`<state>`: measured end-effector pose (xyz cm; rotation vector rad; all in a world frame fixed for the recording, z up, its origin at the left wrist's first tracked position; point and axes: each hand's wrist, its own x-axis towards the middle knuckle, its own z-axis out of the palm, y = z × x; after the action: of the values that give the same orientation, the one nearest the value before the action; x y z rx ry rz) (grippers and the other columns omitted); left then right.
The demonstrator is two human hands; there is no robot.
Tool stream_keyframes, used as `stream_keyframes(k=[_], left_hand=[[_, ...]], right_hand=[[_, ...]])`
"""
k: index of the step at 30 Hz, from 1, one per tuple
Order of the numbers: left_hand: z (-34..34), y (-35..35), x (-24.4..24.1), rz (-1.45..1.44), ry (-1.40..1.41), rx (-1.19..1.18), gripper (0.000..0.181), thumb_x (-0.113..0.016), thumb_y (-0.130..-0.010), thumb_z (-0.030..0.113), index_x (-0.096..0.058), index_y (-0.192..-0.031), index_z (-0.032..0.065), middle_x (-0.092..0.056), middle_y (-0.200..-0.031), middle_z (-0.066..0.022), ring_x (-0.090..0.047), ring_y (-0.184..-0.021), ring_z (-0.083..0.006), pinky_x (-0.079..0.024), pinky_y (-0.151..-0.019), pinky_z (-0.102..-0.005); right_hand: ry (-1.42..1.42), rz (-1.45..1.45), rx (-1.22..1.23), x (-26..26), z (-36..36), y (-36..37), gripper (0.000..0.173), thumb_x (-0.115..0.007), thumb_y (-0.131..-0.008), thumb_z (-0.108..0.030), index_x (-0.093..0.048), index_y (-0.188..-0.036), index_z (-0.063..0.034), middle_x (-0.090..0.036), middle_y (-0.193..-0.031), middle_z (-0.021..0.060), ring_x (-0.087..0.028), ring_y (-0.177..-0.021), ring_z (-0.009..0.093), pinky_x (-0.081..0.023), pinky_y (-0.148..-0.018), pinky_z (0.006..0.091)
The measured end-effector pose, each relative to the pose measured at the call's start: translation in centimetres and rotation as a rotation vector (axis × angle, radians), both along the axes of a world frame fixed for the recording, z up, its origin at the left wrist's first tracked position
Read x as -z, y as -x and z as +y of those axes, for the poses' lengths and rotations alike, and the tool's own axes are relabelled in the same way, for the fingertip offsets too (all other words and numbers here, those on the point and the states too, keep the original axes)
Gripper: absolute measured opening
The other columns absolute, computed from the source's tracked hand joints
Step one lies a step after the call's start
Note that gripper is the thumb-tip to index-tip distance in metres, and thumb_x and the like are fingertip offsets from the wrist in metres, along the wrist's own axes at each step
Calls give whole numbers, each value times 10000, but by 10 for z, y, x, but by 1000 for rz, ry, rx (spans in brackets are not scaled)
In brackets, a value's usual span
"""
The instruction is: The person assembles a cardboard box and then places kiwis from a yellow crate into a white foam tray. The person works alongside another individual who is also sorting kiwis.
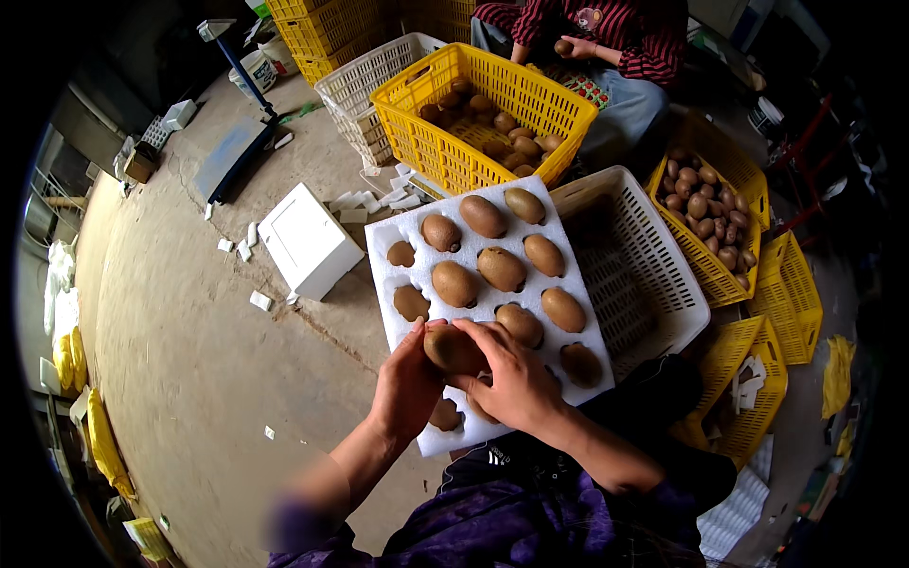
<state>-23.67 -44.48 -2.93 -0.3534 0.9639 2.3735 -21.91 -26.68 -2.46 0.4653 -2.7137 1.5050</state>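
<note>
Between my left hand point(408, 383) and my right hand point(513, 376) a brown kiwifruit point(452, 349) is held by the fingers of both. It is over the lower part of a white foam tray point(419, 206) with rows of cut-out pockets. Kiwifruits such as this one point(501, 269) lie in many of the pockets, and my hands hide some of the others. Beyond the tray, a yellow plastic crate point(454, 153) holds several more kiwifruits point(527, 146). The tray's right edge overlaps a white plastic crate point(675, 263).
A yellow crate point(660, 220) of kiwifruits stands at right. A white foam box point(310, 241) and foam scraps point(260, 300) lie on the concrete floor. A platform scale point(231, 157) stands at upper left. Another person point(603, 53) sits behind the yellow crate, holding a kiwifruit.
</note>
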Motion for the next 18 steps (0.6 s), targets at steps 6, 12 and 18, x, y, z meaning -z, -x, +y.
stream_keyframes(k=[6, 12, 18], left_hand=[[-5, 13, -3, 632, 899, 114, 373, -523, -1029, 238, -571, -1322, 12, -574, -1333, -138, -534, -1272, -253, -400, -1088, -389], [-7, 25, 18, 941, 1280, 170, 301, -697, -845, 64, -669, -1142, 31, -659, -1192, -134, -601, -1127, -350, -483, -966, -406], [-7, 26, 31, 1236, 1330, 103, 426, -828, -707, 145, -696, -1105, 71, -687, -1124, -96, -590, -1127, -326, -484, -947, -423]], right_hand=[[177, -201, 112, 10, 19, 15, 502, -721, -886, -281, -579, -1284, -10, -662, -1104, 196, -659, -1007, 345, -522, -884, 407], [-319, -15, 45, 26, 7, 6, 532, -749, -841, -240, -554, -1317, -103, -548, -1194, 118, -609, -1067, 352, -512, -884, 451], [-309, 13, 112, 23, 6, 2, 527, -786, -810, -240, -555, -1265, -110, -560, -1114, 130, -628, -999, 326, -522, -832, 416]])
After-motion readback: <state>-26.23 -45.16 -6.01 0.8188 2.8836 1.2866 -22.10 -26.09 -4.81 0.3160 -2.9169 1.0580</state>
